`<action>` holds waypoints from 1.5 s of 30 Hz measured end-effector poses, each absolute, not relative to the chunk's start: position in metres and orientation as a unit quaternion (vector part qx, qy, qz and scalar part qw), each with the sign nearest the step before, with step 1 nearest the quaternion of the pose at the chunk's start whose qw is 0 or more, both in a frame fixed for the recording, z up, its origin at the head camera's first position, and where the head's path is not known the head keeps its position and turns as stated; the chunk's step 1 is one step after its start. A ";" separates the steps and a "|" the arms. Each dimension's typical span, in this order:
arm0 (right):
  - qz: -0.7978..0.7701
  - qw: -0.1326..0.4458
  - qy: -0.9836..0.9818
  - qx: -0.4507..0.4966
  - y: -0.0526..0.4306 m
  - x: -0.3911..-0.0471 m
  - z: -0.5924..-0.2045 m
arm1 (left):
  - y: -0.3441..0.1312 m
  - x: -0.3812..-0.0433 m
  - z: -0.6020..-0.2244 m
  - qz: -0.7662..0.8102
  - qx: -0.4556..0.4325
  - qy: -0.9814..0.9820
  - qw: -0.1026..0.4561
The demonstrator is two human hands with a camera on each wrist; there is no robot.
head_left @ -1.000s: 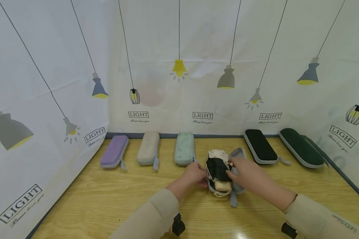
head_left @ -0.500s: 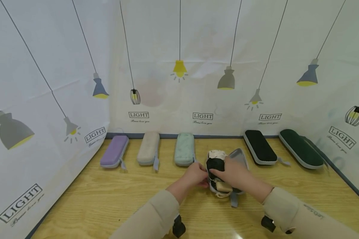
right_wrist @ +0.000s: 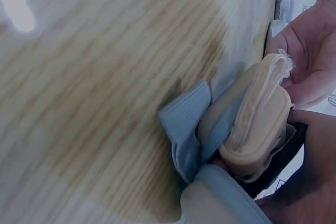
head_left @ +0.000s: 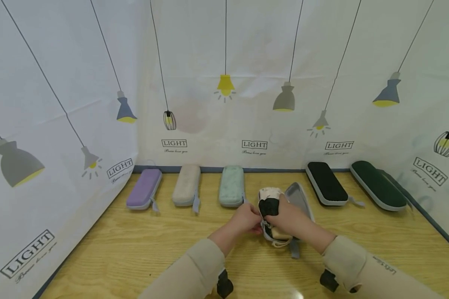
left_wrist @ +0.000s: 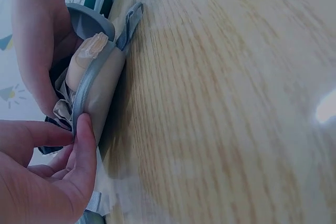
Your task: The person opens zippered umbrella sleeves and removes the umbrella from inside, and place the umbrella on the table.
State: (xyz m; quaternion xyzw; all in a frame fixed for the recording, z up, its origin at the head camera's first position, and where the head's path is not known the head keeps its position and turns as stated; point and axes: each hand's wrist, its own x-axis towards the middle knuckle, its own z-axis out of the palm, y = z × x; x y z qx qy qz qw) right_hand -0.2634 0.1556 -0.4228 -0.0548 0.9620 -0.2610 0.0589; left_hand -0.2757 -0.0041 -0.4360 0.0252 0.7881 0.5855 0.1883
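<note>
A cream zip case with a grey zipper edge lies open, its grey-lined lid folded out to the right. Inside are a bundle of black cloth, off-white cloth and a rounded cream block. White cord loops out over the near end, beside the grey pull tab. My left hand pinches the case's left edge between thumb and fingers. From above, my right hand grips the black cloth bundle, thumb on its near left side; some fingers are hidden.
Closed zip cases stand in a row along the back: purple, beige and mint on the left, black and dark green on the right. A lamp-printed sheet rises behind the wooden table.
My right hand has moved left and down over the black bundle, from its right edge to across its middle. The lid stands further out to the right. The left hand has stayed put.
</note>
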 end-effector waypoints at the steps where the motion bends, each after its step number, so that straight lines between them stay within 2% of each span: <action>1: -0.265 0.058 0.961 -0.054 0.155 -0.264 -0.423 | -0.004 -0.276 -0.437 0.586 0.025 0.788 0.189; 7: -0.276 0.055 0.958 -0.047 0.151 -0.264 -0.424 | -0.007 -0.274 -0.440 0.587 0.023 0.786 0.191; 14: -0.290 0.080 0.953 -0.041 0.152 -0.267 -0.420 | -0.008 -0.276 -0.442 0.589 0.009 0.785 0.191; 24: -0.273 0.075 0.957 -0.056 0.151 -0.273 -0.419 | -0.007 -0.275 -0.440 0.599 0.006 0.780 0.181; 39: -0.271 0.134 0.949 -0.084 0.160 -0.281 -0.420 | -0.005 -0.279 -0.444 0.581 0.017 0.789 0.197; 45: -0.233 0.112 0.962 -0.085 0.155 -0.281 -0.422 | -0.004 -0.280 -0.445 0.581 0.016 0.790 0.195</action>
